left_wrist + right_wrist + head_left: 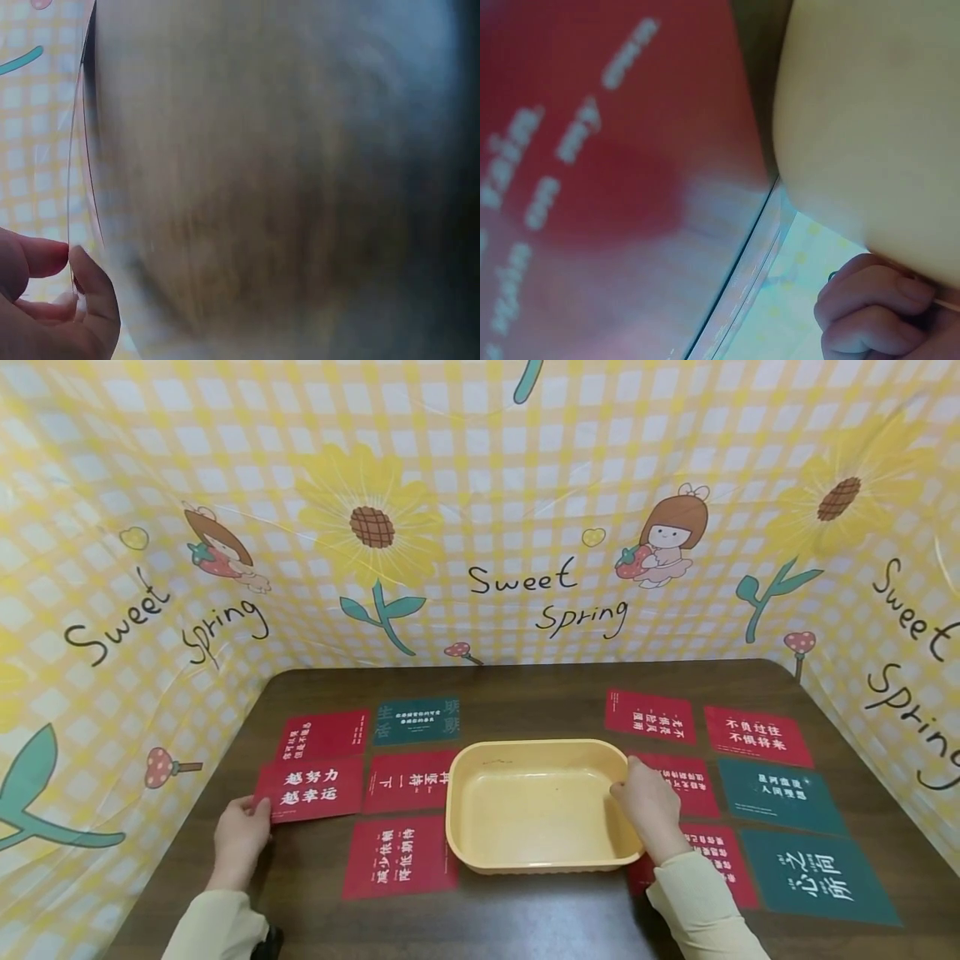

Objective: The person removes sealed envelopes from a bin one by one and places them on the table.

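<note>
My left hand [242, 837] pinches the lower left corner of a red card [310, 787] with white characters. That card overlaps the bottom of another red card [324, 737] behind it. In the left wrist view, thumb and fingers [96, 289] meet on the card's thin edge. A pale yellow plastic basin [517, 860] sits mid-table, its inside bare. On its right side, my right hand [651, 806] grips the rim, the fingers curled over it. The right wrist view has the basin's outer wall [870, 112] above the curled fingers [874, 289].
Left of the basin lie a green card [417, 721] and red cards [401, 860], one partly under it. Rightward are red cards [757, 735] and green cards [821, 877], some partly hidden by the basin and hand. A checked cloth [480, 510] hangs behind the brown table [525, 685].
</note>
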{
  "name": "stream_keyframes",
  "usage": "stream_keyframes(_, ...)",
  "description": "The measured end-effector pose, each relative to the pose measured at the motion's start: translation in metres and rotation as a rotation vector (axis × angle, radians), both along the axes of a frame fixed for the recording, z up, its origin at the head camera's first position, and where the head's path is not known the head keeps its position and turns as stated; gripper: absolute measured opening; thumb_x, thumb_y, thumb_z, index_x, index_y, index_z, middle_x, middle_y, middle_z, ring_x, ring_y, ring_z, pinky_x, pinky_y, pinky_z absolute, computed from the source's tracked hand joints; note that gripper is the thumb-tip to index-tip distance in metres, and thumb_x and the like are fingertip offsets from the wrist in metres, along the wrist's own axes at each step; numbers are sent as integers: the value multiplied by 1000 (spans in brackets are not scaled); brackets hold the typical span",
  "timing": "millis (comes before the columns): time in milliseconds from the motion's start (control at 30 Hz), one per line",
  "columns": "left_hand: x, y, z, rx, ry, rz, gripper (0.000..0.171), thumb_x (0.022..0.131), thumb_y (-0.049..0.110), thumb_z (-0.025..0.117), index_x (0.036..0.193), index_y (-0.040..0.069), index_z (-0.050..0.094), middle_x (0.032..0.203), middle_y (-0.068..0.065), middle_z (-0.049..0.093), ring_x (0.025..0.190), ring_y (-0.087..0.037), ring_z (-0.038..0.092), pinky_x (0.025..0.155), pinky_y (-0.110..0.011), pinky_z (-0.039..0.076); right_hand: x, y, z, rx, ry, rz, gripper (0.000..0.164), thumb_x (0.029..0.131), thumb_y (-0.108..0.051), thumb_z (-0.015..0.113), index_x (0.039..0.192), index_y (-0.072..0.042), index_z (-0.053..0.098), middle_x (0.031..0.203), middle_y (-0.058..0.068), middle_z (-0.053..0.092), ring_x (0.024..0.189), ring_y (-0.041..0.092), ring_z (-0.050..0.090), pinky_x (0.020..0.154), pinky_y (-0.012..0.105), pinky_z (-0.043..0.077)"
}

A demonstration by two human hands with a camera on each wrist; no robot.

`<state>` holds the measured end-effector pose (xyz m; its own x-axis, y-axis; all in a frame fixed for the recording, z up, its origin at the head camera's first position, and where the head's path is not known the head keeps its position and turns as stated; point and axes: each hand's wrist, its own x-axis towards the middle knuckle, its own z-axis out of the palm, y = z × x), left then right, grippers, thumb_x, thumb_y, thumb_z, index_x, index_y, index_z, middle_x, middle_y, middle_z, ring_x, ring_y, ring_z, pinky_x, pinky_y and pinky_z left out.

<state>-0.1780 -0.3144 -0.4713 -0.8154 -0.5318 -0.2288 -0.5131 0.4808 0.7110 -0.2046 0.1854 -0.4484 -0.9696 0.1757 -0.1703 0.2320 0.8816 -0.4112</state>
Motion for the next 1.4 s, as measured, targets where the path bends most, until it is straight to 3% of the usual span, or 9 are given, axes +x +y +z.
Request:
stream_keyframes(133,-2,-1,0,-74,2,-3,53,101,25,34,134,-17,33,127,-38,44,113,-47,46,94,-56,41,0,0,0,-3,-1,-3,45,84,-15,58,124,5,52,106,27,64,82,34,63,61,48,48)
stream_keyframes(400,-1,-8,-3,-64,-51,-16,55,100,25,36,134,-18,32,131,-40,40,122,-50,40,103,-57,35,-2,0,-1,-3,-11,-5,47,84,-15,58,126,5,51,109,27,64,84,35,64,62,48,49)
stream_keyframes(700,-1,-6,-3,-81,-46,-21,54,99,24,39,132,-18,35,128,-40,44,114,-48,47,97,-55,40,-3,1,-2,3,0,4,47,83,-15,57,125,5,51,108,27,64,85,36,64,63,48,49)
stream_keyframes(1267,-4,-8,-1,-124,-95,-67,52,99,24,42,125,-21,39,122,-40,43,105,-47,45,91,-56,41,-2,2,-2,7,-3,2,46,83,-15,57,124,5,52,106,26,65,82,34,64,63,48,49)
stream_keyframes(1400,-5,-8,3,-168,-118,-113,49,98,22,43,121,-21,44,116,-39,49,95,-42,49,79,-48,46,-2,1,-2,0,-2,3,47,83,-14,56,126,5,51,109,27,64,85,36,64,63,49,49)
